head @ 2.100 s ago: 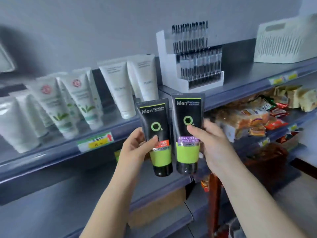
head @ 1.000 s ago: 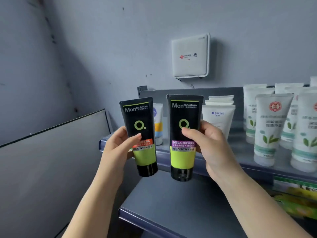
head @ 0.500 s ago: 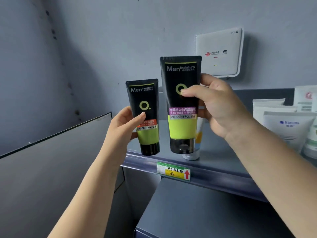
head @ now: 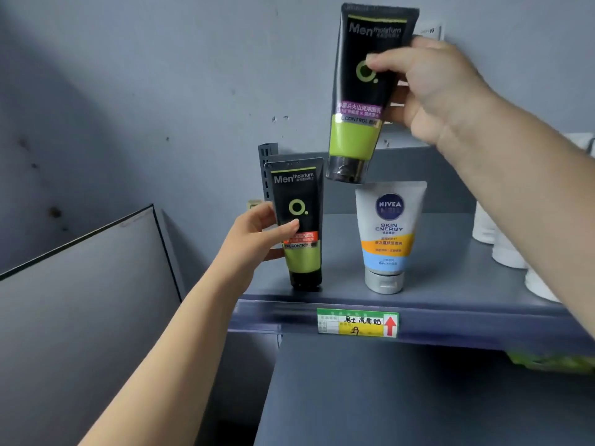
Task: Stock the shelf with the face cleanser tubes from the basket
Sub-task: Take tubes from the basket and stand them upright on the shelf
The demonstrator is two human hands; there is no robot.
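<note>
Head camera is looking up at the shelf (head: 450, 304), and I am setting the smaller black-and-green tube (head: 297, 223) cap-down near its front edge with my left hand (head: 257, 235), thumb across the label and fingers curling behind it, so that hand is gripping the tube. Its cap is appearing to touch the shelf, just beside the Nivea tube (head: 388, 236) standing to its right. My right hand (head: 431, 91) is gripping the larger black-and-green tube (head: 360, 91) in the air, thumb on the front and fingers wrapping the back, its cap hanging just above the Nivea tube's crimped top. A green and yellow price label (head: 357, 321) is sitting on the shelf rail below. The basket is not showing. Judging from this, the risk is twofold: the small tube is balancing on a narrow cap close to the edge, so letting go while it is leaning could tip it off the front; and lowering the big tube straight down could knock the Nivea tube over, since it is hanging right over it.
</note>
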